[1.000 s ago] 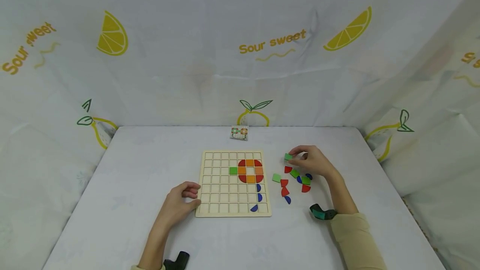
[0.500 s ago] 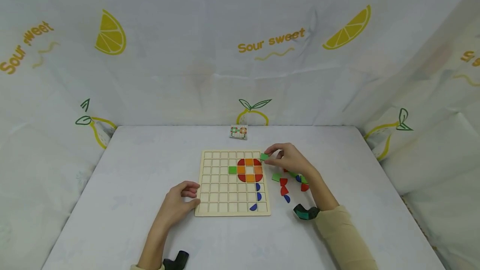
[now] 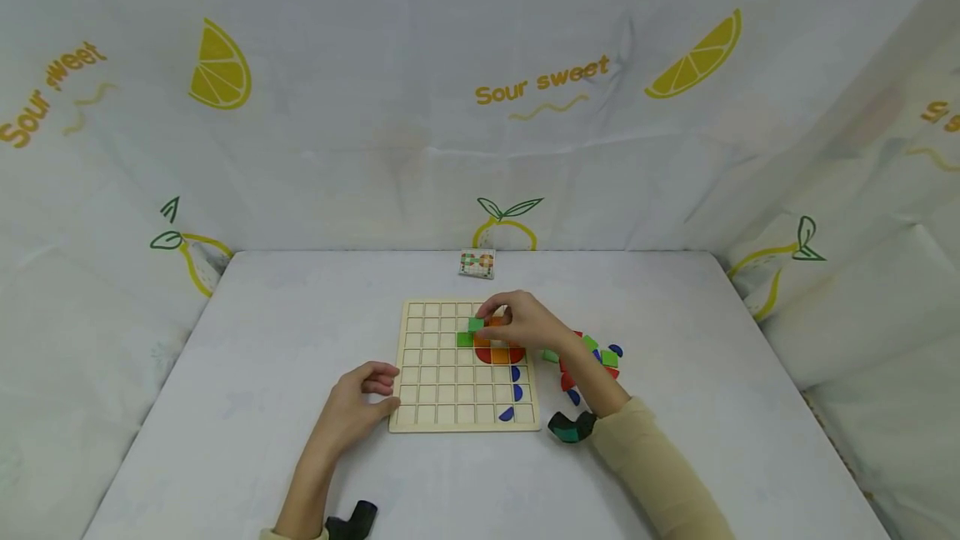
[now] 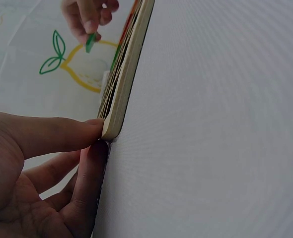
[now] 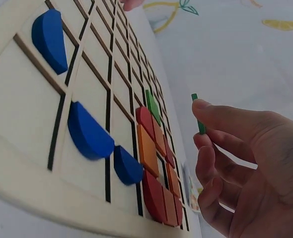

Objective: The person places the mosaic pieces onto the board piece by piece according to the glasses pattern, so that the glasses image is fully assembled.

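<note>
My right hand pinches a small green square tile between thumb and fingers, above the upper right part of a wooden grid board. In the right wrist view the held tile appears edge-on, raised off the board. Below it in the head view, another green square tile lies in a cell beside a ring of red and orange tiles, partly hidden by the hand. My left hand rests at the board's left edge; its thumb and index finger touch that edge.
Three blue half-round pieces lie in the board's right cells. Loose green, red and blue pieces lie on the table right of the board, partly behind my right forearm. A small pattern card lies behind the board.
My right hand has moved left from the loose pieces with the green square tile, reaching over the board near the ring. The left hand stays at the board's edge.
</note>
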A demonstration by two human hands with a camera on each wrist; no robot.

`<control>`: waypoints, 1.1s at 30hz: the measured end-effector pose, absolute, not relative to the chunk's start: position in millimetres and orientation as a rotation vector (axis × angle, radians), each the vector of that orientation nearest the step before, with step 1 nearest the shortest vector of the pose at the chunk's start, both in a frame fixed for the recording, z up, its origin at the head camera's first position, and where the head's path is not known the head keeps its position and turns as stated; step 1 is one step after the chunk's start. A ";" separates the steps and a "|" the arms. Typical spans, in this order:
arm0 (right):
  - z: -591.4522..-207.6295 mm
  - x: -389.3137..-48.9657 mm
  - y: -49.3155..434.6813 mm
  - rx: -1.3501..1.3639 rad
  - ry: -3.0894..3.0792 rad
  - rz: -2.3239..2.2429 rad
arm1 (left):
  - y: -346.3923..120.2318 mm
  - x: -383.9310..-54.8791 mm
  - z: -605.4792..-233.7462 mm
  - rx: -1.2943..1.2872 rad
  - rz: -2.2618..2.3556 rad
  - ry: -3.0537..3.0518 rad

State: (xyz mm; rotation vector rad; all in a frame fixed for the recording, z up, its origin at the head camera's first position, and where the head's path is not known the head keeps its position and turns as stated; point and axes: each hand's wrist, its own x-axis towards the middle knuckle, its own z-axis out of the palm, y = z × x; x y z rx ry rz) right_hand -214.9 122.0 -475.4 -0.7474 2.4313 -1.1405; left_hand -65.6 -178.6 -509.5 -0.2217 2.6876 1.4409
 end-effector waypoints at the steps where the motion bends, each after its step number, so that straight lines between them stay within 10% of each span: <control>1: -475.3 -214.9 118.3 -0.758 2.427 -1.128 | -178.6 -65.6 -509.3 -0.219 1.442 2.687; 33: -481.3 -202.7 66.5 -0.871 2.616 -0.771 | -178.2 -64.4 -508.0 -0.227 1.474 2.658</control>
